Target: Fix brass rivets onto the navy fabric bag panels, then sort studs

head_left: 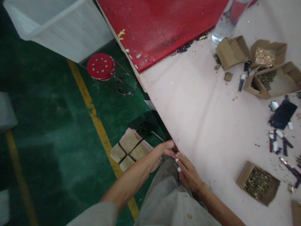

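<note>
Bronze-coloured small pieces [175,149] are held in the left hand [168,148], which is cupped at the edge of the pale desk [188,106]. The right hand [190,175] is placed close beside it, its fingertips set against or just next to the small pieces; whether any of them is pinched cannot be told. White coverings [179,169] are worn on fingers of the right hand.

To the right on the desk, an open cardboard box [243,174] is partly filled with greenish-brown parts [257,183]. Farther up, copper-coloured parts [265,56] are contained in another carton [281,50], near which a clear bottle [218,35] is stood by a large red board [164,28]. A dark phone [284,113] is laid near the right edge of the view. On the green floor [58,150], a red-topped stool [100,66] and a bundle [131,145] tied with black cord are seen.
</note>
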`<state>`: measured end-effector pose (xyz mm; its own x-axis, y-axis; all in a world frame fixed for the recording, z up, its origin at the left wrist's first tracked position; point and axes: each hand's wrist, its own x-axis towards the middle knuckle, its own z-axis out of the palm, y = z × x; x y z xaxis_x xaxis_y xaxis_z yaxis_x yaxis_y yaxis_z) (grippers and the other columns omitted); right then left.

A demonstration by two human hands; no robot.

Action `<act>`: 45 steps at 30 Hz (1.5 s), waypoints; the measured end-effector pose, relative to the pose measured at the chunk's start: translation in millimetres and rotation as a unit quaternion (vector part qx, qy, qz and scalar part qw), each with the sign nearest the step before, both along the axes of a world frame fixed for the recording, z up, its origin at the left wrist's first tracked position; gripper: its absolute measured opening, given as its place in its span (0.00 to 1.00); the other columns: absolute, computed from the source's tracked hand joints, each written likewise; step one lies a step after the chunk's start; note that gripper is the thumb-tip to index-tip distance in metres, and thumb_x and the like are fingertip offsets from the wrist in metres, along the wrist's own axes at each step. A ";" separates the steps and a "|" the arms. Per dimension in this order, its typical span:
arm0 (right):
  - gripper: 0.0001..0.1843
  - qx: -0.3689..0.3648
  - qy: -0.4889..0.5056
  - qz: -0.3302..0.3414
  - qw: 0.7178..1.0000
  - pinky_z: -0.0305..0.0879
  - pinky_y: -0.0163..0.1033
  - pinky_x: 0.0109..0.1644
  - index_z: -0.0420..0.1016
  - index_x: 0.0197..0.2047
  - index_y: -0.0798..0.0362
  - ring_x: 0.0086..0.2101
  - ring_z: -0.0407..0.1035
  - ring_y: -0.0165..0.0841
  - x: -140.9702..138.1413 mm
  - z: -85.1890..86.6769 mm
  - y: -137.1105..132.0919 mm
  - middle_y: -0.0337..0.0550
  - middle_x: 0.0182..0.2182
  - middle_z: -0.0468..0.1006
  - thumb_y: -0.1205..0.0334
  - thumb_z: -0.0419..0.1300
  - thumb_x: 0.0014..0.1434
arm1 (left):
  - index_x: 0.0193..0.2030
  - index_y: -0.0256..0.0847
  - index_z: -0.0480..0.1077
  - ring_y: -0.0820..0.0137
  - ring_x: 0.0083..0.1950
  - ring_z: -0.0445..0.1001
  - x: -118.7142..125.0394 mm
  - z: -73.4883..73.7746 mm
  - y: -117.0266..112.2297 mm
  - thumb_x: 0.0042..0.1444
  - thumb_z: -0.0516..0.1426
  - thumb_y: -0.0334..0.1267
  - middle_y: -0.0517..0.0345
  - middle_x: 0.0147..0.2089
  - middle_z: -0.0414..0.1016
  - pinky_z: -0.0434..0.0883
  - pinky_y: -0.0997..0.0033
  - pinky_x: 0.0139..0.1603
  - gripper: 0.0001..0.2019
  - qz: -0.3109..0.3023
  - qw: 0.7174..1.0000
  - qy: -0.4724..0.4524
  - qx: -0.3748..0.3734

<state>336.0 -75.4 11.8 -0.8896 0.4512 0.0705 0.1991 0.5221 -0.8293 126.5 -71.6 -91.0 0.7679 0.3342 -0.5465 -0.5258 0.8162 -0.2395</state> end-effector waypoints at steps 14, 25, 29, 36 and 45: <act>0.26 0.193 -0.312 -0.556 0.746 0.67 0.61 0.58 0.67 0.58 0.72 0.55 0.67 0.54 190.6 -29.3 244.0 0.73 0.53 0.70 0.63 0.45 0.64 | 0.37 0.28 0.79 0.42 0.48 0.81 -13.0 -7.6 25.6 0.57 0.57 0.53 0.29 0.42 0.81 0.78 0.50 0.51 0.24 -0.111 0.989 0.056 0.081; 0.32 0.171 -0.176 -0.411 0.878 0.55 0.68 0.69 0.44 0.76 0.55 0.72 0.41 0.47 85.0 -37.2 132.8 0.58 0.73 0.47 0.66 0.42 0.71 | 0.42 0.25 0.79 0.45 0.46 0.81 -6.1 -0.5 31.9 0.59 0.55 0.52 0.28 0.42 0.81 0.77 0.47 0.53 0.26 -0.103 0.990 0.076 0.050; 0.35 0.115 -0.109 -0.306 0.939 0.57 0.68 0.69 0.43 0.76 0.51 0.72 0.42 0.46 42.2 -26.1 79.4 0.55 0.73 0.48 0.71 0.44 0.68 | 0.44 0.26 0.79 0.44 0.47 0.81 -3.1 0.8 31.4 0.60 0.54 0.52 0.29 0.43 0.81 0.75 0.45 0.55 0.26 -0.112 0.989 0.083 0.045; 0.34 0.138 -0.071 -0.323 0.933 0.60 0.66 0.68 0.47 0.75 0.48 0.70 0.49 0.47 59.5 -9.8 106.4 0.54 0.72 0.54 0.68 0.48 0.68 | 0.45 0.26 0.78 0.43 0.48 0.80 -1.2 -7.6 21.8 0.60 0.53 0.54 0.28 0.43 0.80 0.75 0.42 0.55 0.28 -0.097 0.993 0.051 0.050; 0.37 0.068 -0.069 -0.187 0.978 0.54 0.67 0.70 0.43 0.76 0.52 0.72 0.42 0.46 24.7 -24.7 74.1 0.55 0.74 0.48 0.69 0.47 0.66 | 0.46 0.25 0.76 0.47 0.46 0.81 2.6 -9.8 13.1 0.60 0.53 0.54 0.29 0.42 0.80 0.77 0.50 0.49 0.28 -0.100 0.994 0.026 0.041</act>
